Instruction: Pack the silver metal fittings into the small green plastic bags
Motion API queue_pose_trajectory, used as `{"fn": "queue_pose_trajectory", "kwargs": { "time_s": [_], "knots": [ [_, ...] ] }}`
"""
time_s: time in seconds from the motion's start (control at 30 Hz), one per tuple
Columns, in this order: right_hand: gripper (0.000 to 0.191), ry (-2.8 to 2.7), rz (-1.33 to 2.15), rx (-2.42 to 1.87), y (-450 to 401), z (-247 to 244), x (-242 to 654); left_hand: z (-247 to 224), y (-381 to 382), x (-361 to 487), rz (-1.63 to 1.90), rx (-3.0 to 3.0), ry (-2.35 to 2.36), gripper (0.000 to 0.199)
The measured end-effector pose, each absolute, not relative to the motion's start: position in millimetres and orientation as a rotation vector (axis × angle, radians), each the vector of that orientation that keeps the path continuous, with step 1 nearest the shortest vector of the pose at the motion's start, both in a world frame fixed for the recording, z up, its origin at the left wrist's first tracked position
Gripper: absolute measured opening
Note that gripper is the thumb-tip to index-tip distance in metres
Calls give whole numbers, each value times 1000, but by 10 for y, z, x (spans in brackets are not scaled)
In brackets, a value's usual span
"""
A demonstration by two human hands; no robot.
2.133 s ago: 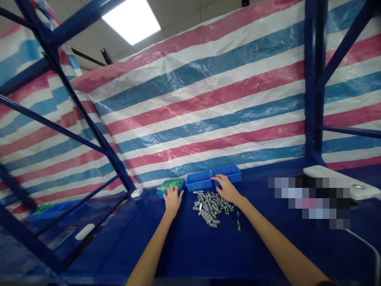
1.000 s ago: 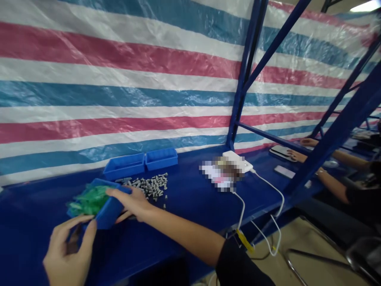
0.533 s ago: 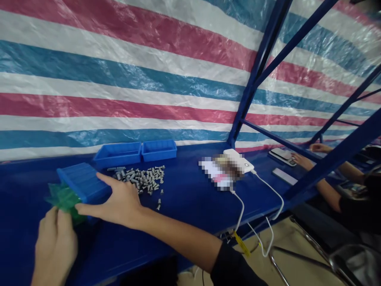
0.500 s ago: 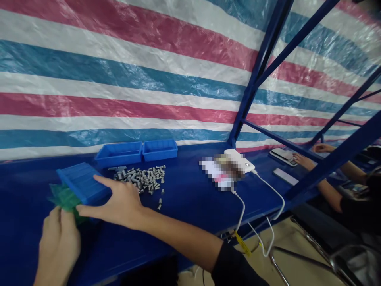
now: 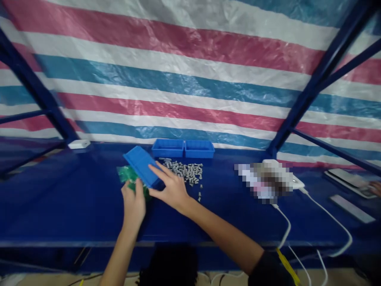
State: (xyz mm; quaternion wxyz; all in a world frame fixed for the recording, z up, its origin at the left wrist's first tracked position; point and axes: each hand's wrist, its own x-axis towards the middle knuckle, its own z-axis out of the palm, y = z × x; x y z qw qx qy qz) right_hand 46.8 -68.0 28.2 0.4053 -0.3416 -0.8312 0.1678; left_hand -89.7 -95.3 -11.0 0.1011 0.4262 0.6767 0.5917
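My right hand (image 5: 172, 188) grips a blue plastic bin (image 5: 141, 165) by its right end, thumb and fingers spread along it. The bin is tipped, its underside toward me, over a green plastic bag (image 5: 127, 174). My left hand (image 5: 133, 198) pinches the bag at its near side, just below the bin. What is inside the bag and the bin is hidden. Right behind my right hand, a loose pile of small grey metal fittings (image 5: 189, 172) lies on the blue table (image 5: 74, 198), with a few stray pieces nearer to me.
Two blue bins (image 5: 168, 148) stand side by side at the back. A white box (image 5: 79, 144) sits far left. To the right are a white power bank (image 5: 297, 182) with a white cable (image 5: 330, 214), and a scale (image 5: 348, 180) beside another person's hand (image 5: 375, 187). Blue frame posts (image 5: 294, 103) rise at both sides.
My view has swung left, so the table appears shifted right. Both hands still hold the bag and the tipped bin, with little change between them.
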Motion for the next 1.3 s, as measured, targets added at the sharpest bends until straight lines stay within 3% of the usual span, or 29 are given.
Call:
{"fn": "queue_pose_trajectory", "kwargs": {
  "time_s": [0.33, 0.63, 0.8, 1.13, 1.3],
  "knots": [
    [60, -1897, 327, -810, -591, 308, 548, -90, -1071, -859, 1580, 1235, 2191, 54],
    [56, -1476, 491, -765, -468, 465, 645, -51, -1179, -862, 1880, 1491, 2204, 71],
    [58, -1205, 869, -738, -420, 563, 639, 150, -1265, -808, 1960, 1924, 2129, 52],
    [60, -962, 1443, -746, -317, 612, 648, 511, -887, -1128, 1517, 2927, 1707, 31],
    [70, -1058, 1520, -700, -292, 573, 579, 484, -730, -1322, 1378, 2941, 1617, 24]
  ]
}}
